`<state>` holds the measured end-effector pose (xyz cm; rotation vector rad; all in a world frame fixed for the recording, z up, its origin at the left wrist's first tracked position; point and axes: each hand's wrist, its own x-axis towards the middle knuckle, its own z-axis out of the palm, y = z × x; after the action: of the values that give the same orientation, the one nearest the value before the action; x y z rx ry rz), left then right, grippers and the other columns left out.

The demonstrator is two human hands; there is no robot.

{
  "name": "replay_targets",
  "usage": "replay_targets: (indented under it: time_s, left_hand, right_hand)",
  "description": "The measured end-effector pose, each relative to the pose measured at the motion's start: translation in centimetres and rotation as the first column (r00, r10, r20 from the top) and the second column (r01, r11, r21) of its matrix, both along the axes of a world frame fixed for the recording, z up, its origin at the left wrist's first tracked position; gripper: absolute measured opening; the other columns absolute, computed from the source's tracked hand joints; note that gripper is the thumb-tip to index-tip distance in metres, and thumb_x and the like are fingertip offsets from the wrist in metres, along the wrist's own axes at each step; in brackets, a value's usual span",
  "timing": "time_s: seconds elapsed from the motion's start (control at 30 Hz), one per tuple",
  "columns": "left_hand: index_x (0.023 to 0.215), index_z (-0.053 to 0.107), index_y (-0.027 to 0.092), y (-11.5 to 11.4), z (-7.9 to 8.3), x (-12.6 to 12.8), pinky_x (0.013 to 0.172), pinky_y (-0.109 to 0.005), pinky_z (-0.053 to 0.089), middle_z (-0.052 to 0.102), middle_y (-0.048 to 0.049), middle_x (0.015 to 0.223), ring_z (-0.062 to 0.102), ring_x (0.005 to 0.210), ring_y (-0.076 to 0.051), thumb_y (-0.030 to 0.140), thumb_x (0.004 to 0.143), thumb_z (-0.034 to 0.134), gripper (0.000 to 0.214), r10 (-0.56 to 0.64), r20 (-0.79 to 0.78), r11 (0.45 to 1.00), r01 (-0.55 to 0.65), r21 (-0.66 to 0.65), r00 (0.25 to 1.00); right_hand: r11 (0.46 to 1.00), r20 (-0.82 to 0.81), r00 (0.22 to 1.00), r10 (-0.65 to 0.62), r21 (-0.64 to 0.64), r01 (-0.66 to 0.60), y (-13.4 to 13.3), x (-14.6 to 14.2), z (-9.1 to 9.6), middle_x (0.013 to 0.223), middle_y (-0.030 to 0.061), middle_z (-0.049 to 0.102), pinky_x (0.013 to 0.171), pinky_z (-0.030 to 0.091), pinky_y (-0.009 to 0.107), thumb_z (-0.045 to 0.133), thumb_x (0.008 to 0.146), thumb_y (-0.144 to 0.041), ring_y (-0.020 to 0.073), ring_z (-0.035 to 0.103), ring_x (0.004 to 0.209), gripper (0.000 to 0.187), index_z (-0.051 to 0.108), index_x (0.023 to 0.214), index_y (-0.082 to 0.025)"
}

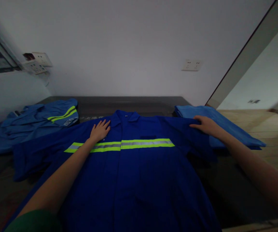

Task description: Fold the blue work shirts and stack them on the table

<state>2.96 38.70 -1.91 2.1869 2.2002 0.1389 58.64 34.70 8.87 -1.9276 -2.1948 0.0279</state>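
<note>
While my left hand (100, 130) lies flat, fingers spread, on blue hi-vis work jacket (143, 174), right hand (204, 125) touches its sleeve (177, 129), can't tell remotely if pinching; folded blue fabric (226, 120) right of jacket.

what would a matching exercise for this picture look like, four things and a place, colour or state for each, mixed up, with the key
Things:
1. left hand
2. right hand
3. chest stripe
4. folded cloth

Matches:
A. curled, at a sleeve
B. lighter blue than the jacket
C. flat on the jacket's upper front
D. yellow-green and silver

Pairs: 1-C, 2-A, 3-D, 4-B
</note>
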Motion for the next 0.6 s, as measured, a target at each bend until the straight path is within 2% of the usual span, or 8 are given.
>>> replay_targets:
  time_s: [0.1,0.2,0.3,0.37,0.43,0.5,0.6]
  left_hand:
    - [0.151,0.027,0.028,0.6,0.0,0.2,0.114,-0.056,0.020,0.023,-0.0043,0.159,0.020,0.146,-0.028,0.046,0.097,0.022,0.057,0.008,-0.019,1.000,-0.008,-0.004,1.000]
    - [0.151,0.026,0.027,1.7,0.0,0.5,0.115,-0.056,0.019,0.020,-0.0041,0.159,0.017,0.146,-0.028,0.046,0.097,0.020,0.058,0.019,-0.022,0.999,-0.020,-0.025,1.000]
    - [0.152,0.025,0.027,2.6,0.0,0.9,0.115,-0.056,0.018,0.019,-0.0038,0.159,0.017,0.146,-0.028,0.046,0.096,0.019,0.059,0.033,-0.015,0.999,-0.033,-0.025,0.999]
    - [0.151,0.026,0.028,2.9,-0.1,1.1,0.115,-0.056,0.018,0.020,-0.0036,0.159,0.018,0.146,-0.028,0.047,0.096,0.019,0.059,0.044,-0.007,0.999,-0.044,-0.017,0.999]
    - [0.151,0.027,0.028,3.0,-0.1,1.2,0.115,-0.056,0.018,0.021,-0.0036,0.159,0.018,0.146,-0.028,0.047,0.096,0.021,0.058,0.053,0.003,0.999,-0.053,-0.004,0.999]
    - [0.149,0.031,0.028,2.9,-0.1,1.2,0.114,-0.057,0.019,0.024,-0.0043,0.158,0.020,0.145,-0.028,0.045,0.096,0.023,0.057,0.056,0.019,0.998,-0.056,0.020,0.998]
    - [0.142,0.044,0.026,3.3,0.5,1.3,0.112,-0.059,0.024,0.037,-0.0079,0.152,0.032,0.140,-0.030,0.040,0.094,0.034,0.051,0.056,0.055,0.996,-0.060,0.060,0.997]
  right_hand:
    - [0.983,0.108,0.980,-0.164,0.103,0.154,1.1,2.1,3.6,0.102,0.0128,0.069,0.078,0.046,0.037,0.066,0.081,-0.038,0.0286,0.062,0.093,0.032,0.067,0.104,-0.016]
    - [0.953,0.166,0.945,-0.282,0.158,0.256,2.9,3.0,5.3,0.103,0.0161,0.069,0.076,0.045,0.036,0.064,0.084,-0.041,0.0285,0.062,0.094,0.036,0.067,0.107,-0.014]
    - [0.957,0.244,0.927,-0.286,0.129,0.261,4.6,2.7,4.3,0.109,0.0186,0.068,0.076,0.045,0.037,0.059,0.088,-0.040,0.0293,0.062,0.098,0.036,0.066,0.112,-0.013]
    - [0.965,0.332,0.907,-0.260,0.048,0.259,5.4,1.9,2.9,0.112,0.0201,0.066,0.079,0.046,0.040,0.060,0.088,-0.031,0.0314,0.061,0.101,0.030,0.067,0.111,-0.013]
    - [0.967,0.396,0.885,-0.244,0.026,0.254,6.0,0.5,1.6,0.114,0.0224,0.065,0.082,0.046,0.047,0.056,0.088,-0.020,0.0355,0.059,0.107,0.025,0.069,0.108,-0.012]
    - [0.977,0.407,0.888,-0.214,0.068,0.204,6.7,-1.7,0.6,0.118,0.0244,0.062,0.085,0.046,0.050,0.048,0.089,-0.014,0.0377,0.055,0.113,0.029,0.068,0.111,-0.011]
    - [0.997,0.366,0.928,-0.068,0.067,0.047,8.5,-6.8,-0.7,0.122,0.0195,0.061,0.092,0.046,0.042,0.047,0.093,-0.020,0.0303,0.056,0.115,0.033,0.064,0.120,-0.014]
